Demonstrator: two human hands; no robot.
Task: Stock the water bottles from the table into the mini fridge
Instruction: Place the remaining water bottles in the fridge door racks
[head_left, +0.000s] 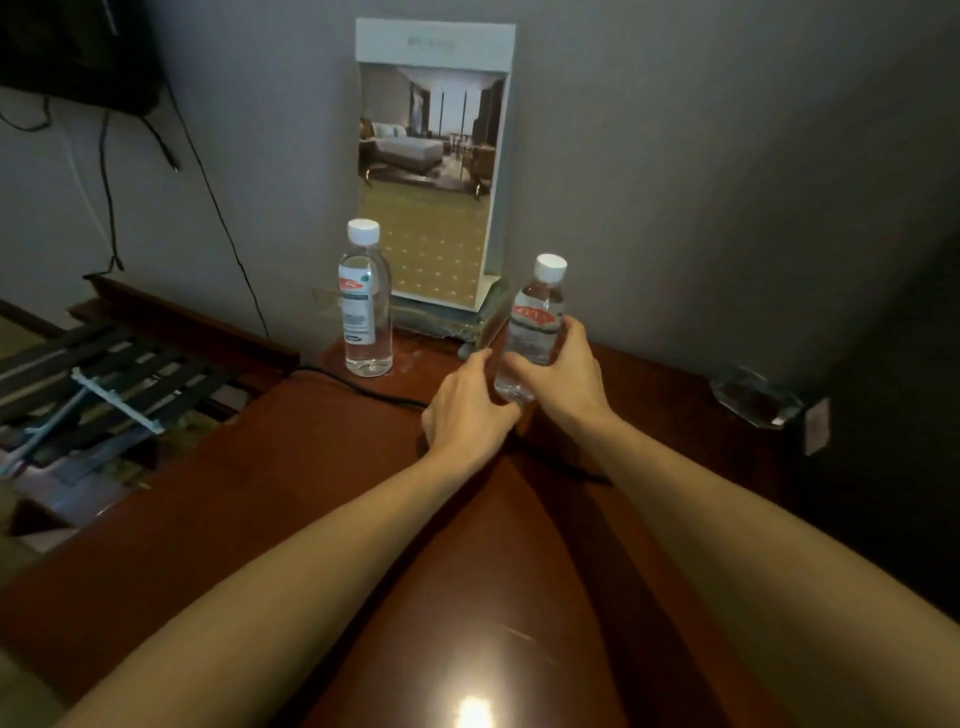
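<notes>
Two clear water bottles with white caps are at the far end of the reddish-brown table (337, 493). The left bottle (366, 301) stands upright near the wall. My right hand (569, 371) grips the right bottle (537, 322) around its lower body, fingers curled round it, the bottle slightly tilted. My left hand (467, 410) reaches beside that bottle's base, fingers extended towards it and touching or nearly touching its left side. No mini fridge is in view.
A tall printed display stand (434, 166) leans against the wall behind the bottles. A black cable (374, 392) runs across the table. A glass ashtray (753, 397) sits at the right edge. A slatted luggage rack (104, 374) stands lower left.
</notes>
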